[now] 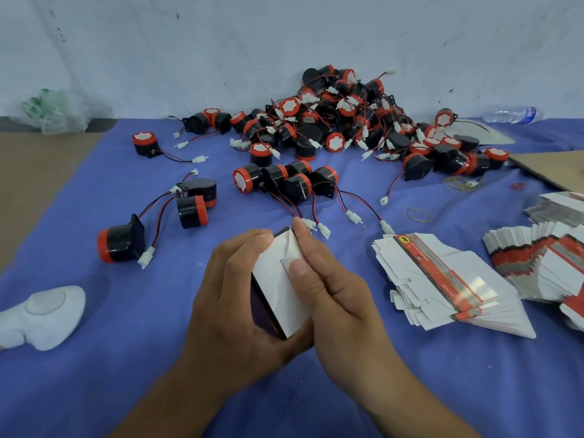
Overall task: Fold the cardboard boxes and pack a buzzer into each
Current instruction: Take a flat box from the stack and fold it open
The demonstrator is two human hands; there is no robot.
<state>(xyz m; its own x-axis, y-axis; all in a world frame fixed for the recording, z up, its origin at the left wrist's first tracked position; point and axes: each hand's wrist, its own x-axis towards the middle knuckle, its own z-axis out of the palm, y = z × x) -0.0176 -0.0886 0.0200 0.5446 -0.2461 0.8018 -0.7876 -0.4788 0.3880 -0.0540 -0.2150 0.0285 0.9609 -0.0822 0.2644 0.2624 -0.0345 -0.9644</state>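
Note:
A small cardboard box (278,292), white inside with a dark outer face, is held over the blue cloth at centre front. My left hand (234,298) grips it from the left and below. My right hand (325,289) holds its right side, thumb pressing on a white flap and forefinger at the top edge. A big pile of black-and-red buzzers (341,118) with red-black wires lies at the back. Loose buzzers lie nearer, one at the left (121,240) and a row in the middle (284,181). A fanned stack of flat unfolded boxes (442,286) lies to the right.
More flat box stacks (543,251) lie at the far right. A white moulded object (44,314) sits at the left front. Rubber bands (417,214), a water bottle (508,114), a plastic bag (53,110) and a cardboard sheet (550,167) lie around the blue cloth (94,374).

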